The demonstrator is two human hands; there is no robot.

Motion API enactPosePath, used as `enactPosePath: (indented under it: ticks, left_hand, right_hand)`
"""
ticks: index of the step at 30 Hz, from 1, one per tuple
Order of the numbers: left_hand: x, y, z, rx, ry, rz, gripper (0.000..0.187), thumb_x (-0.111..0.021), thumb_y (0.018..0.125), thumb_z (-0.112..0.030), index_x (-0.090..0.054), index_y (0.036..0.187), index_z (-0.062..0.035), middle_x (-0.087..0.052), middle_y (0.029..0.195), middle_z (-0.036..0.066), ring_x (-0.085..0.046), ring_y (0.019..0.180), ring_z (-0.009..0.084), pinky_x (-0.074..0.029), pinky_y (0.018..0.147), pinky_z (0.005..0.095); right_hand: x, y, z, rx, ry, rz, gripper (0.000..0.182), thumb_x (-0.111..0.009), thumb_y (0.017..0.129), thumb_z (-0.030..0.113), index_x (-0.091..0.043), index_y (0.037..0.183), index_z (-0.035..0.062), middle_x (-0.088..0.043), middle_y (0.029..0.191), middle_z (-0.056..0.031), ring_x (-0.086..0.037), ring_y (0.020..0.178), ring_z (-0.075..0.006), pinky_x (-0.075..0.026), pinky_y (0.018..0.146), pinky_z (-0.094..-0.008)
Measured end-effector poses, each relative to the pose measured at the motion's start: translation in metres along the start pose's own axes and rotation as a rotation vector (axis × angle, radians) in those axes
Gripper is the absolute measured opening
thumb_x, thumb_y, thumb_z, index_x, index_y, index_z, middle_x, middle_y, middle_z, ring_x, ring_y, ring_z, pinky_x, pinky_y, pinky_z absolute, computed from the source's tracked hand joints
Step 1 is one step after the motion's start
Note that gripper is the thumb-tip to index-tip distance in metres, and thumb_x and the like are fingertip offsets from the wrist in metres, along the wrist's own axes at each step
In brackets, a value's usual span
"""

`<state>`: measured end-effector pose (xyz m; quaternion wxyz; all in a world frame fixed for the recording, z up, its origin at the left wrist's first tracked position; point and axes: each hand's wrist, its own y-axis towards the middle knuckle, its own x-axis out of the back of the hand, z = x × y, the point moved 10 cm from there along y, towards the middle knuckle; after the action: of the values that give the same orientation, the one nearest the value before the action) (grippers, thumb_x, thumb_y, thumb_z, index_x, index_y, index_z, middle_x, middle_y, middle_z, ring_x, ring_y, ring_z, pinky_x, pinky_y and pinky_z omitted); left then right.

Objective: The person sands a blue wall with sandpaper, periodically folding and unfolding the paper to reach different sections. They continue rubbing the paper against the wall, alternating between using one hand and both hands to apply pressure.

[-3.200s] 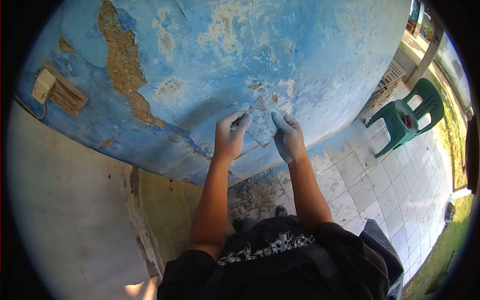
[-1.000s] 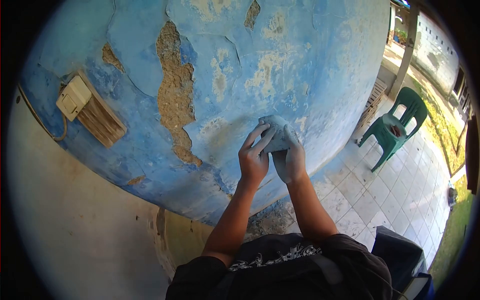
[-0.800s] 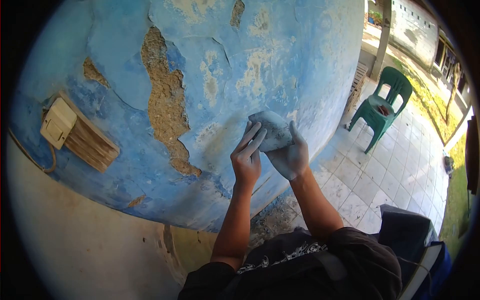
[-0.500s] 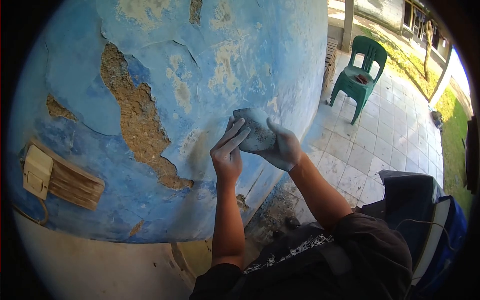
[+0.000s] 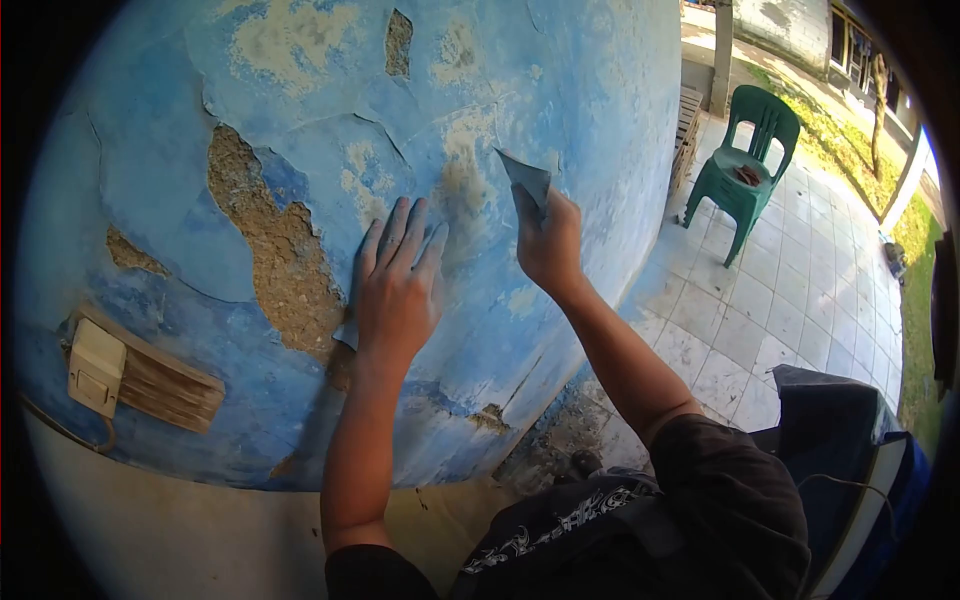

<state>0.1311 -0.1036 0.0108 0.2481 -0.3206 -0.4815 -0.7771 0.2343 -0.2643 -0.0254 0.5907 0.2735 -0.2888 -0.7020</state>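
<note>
My left hand (image 5: 396,290) lies on the peeling blue wall (image 5: 330,95), fingers stretched out and dusted pale. To its right, my right hand (image 5: 550,240) is closed around a bent piece of sandpaper (image 5: 524,178), whose pointed corner sticks up past the fingers near the wall. Its gritty side does not show clearly from here. Between the hands, a pale worn patch (image 5: 462,150) with a dark smudge marks the paint. Left of my left hand, a long strip of bare rough plaster (image 5: 275,245) is exposed.
A socket box (image 5: 97,370) on a wooden board (image 5: 175,385) is fixed low on the wall at left. On the tiled floor (image 5: 735,325) stands a green plastic chair (image 5: 742,170) with small items on its seat. A dark covered object (image 5: 835,420) is close at my right.
My hands have parted. The left has moved left and flattened against the wall; the right has kept the sandpaper, now bent and raised beside the wall. The view has shifted slightly.
</note>
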Motion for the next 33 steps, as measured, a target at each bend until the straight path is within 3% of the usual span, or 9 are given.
enactPosePath:
  ticks: [1,4,8,17,21,25,28,31,33]
  left_hand:
    - [0.002,0.007,0.005,-0.004,0.078,0.037,0.043,-0.069,0.094,-0.006,-0.07,0.137,-0.0071,-0.051,0.165,0.008,-0.041,0.157,0.03,-0.031,0.128,0.051]
    - [0.016,0.025,0.017,-0.062,0.223,0.005,0.047,-0.068,0.093,-0.008,-0.067,0.141,-0.0071,-0.049,0.167,0.008,-0.039,0.158,0.0286,-0.032,0.127,0.0498]
    - [0.044,0.049,0.028,-0.049,0.342,-0.095,0.05,-0.067,0.093,-0.009,-0.067,0.142,-0.0105,-0.051,0.165,0.009,-0.04,0.157,0.0278,-0.033,0.126,0.048]
    - [0.089,0.076,0.032,-0.158,0.5,-0.084,0.051,-0.075,0.092,-0.014,-0.067,0.142,-0.0148,-0.044,0.17,0.004,-0.036,0.159,0.0225,-0.033,0.128,0.0485]
    - [0.106,0.093,0.035,-0.212,0.587,-0.094,0.047,-0.073,0.094,-0.018,-0.069,0.14,-0.0161,-0.05,0.166,0.005,-0.038,0.158,0.0207,-0.032,0.129,0.044]
    - [0.087,0.099,0.035,-0.267,0.562,-0.016,0.049,-0.072,0.096,-0.019,-0.066,0.145,-0.0153,-0.046,0.168,0.005,-0.035,0.159,0.0217,-0.03,0.13,0.0457]
    - [0.079,0.104,0.039,-0.262,0.584,0.018,0.053,-0.07,0.098,-0.019,-0.062,0.15,-0.0147,-0.043,0.171,0.005,-0.033,0.16,0.0226,-0.03,0.131,0.0468]
    - [0.073,0.116,0.041,-0.251,0.6,-0.001,0.053,-0.068,0.1,-0.021,-0.059,0.152,-0.0149,-0.042,0.171,0.005,-0.033,0.161,0.0227,-0.029,0.132,0.0465]
    - [0.072,0.122,0.041,-0.245,0.605,-0.023,0.053,-0.066,0.1,-0.022,-0.058,0.153,-0.0152,-0.041,0.171,0.005,-0.033,0.161,0.0227,-0.028,0.132,0.0462]
  right_hand:
    - [-0.005,0.008,0.015,0.15,-0.02,-0.043,0.033,-0.062,0.103,-0.001,-0.068,0.135,-0.0019,-0.072,0.131,-0.0266,-0.073,0.121,-0.0352,-0.06,0.097,-0.0404]
    - [-0.034,0.024,0.03,0.387,-0.023,-0.111,0.034,-0.066,0.1,-0.004,-0.07,0.134,-0.0022,-0.072,0.134,-0.023,-0.068,0.13,-0.0377,-0.056,0.104,-0.0412]
    - [-0.066,0.028,0.027,0.343,0.03,-0.167,0.051,-0.067,0.093,-0.007,-0.066,0.143,0.0053,-0.061,0.153,-0.0171,-0.051,0.147,-0.0387,-0.05,0.116,-0.0472]
    - [-0.068,0.012,0.001,0.585,-0.057,-0.056,0.052,-0.063,0.092,-0.009,-0.065,0.143,0.0014,-0.062,0.151,-0.0195,-0.052,0.148,-0.0404,-0.044,0.122,-0.0516]
    - [-0.071,0.027,0.021,0.459,0.09,-0.19,0.053,-0.064,0.092,-0.01,-0.065,0.143,0.002,-0.062,0.151,-0.0193,-0.051,0.147,-0.0418,-0.044,0.122,-0.0528]
    - [-0.084,-0.005,0.026,0.731,-0.059,0.09,0.056,-0.07,0.086,-0.005,-0.067,0.142,0.0038,-0.064,0.149,-0.0173,-0.055,0.145,-0.0393,-0.048,0.12,-0.0493]
    - [-0.058,0.033,0.008,0.68,-0.121,-0.093,0.054,-0.071,0.087,-0.005,-0.067,0.141,0.0036,-0.064,0.149,-0.0174,-0.054,0.145,-0.0396,-0.05,0.118,-0.0475]
    - [-0.06,0.037,0.005,0.443,-0.004,-0.231,0.05,-0.067,0.092,-0.006,-0.067,0.141,0.0024,-0.063,0.15,-0.0178,-0.051,0.147,-0.0422,-0.049,0.117,-0.0468]
    - [-0.078,0.005,0.022,0.551,-0.012,-0.065,0.051,-0.067,0.091,-0.007,-0.068,0.14,0.0045,-0.065,0.148,-0.0167,-0.051,0.148,-0.0403,-0.048,0.118,-0.0484]
